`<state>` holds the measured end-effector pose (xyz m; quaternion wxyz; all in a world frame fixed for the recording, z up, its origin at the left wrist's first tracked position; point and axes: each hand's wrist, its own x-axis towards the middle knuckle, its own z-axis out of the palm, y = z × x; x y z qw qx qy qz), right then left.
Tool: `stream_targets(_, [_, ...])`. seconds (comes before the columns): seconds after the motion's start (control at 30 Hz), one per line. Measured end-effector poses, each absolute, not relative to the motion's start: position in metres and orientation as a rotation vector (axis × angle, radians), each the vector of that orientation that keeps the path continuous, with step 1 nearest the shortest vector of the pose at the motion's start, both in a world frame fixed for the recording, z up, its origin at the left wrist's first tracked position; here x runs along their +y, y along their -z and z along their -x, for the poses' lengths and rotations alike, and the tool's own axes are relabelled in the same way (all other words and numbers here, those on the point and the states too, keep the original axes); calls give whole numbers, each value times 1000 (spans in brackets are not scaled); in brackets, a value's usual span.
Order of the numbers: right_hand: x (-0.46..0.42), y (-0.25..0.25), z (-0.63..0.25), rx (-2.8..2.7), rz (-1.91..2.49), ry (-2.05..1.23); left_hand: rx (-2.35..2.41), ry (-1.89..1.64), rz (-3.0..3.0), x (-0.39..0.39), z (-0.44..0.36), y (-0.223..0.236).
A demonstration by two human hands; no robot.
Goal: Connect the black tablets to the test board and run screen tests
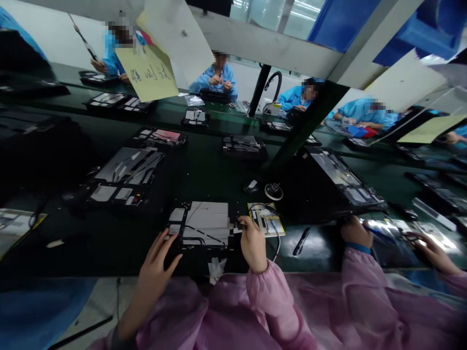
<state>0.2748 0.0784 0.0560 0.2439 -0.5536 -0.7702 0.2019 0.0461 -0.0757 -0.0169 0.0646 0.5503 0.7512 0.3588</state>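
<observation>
An opened tablet assembly (204,226) with silver shielding and black cables lies on the dark green bench in front of me. My left hand (157,262) rests on its near left corner, fingers spread and flat. At the assembly's right edge my right hand (252,243) is closed in a pinch; what it grips is too small to make out. A small yellow-edged part tray (268,219) with a thin cable lies just right of that hand. A scrap of white paper (216,268) sits at the bench's front edge.
A co-worker in a pink sleeve (359,272) works at my right with both hands over a shiny sheet. A black pen-like tool (301,241) lies between us. Several open assemblies (126,177) fill the bench. People in blue coats sit across; yellow notes (148,73) hang overhead.
</observation>
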Motion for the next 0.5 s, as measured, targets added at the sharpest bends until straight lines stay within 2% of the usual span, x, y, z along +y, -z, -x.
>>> stream_targets(0.1, [77, -68, -269, -2161, 1577, -491, 2268, -1106, -1652, -76, -52, 12])
stream_targets(0.3, [92, -89, -272, -1934, 1298, -644, 2335, -1239, -1667, -75, -44, -6])
stream_targets(0.37, [102, -93, -277, -1828, 1244, -831, 2369, -1297, -1751, -70, -32, -21])
stream_targets(0.5, [125, -90, -285, -1473, 1065, -1427, 2206, -1331, -2150, -56, -12, -76])
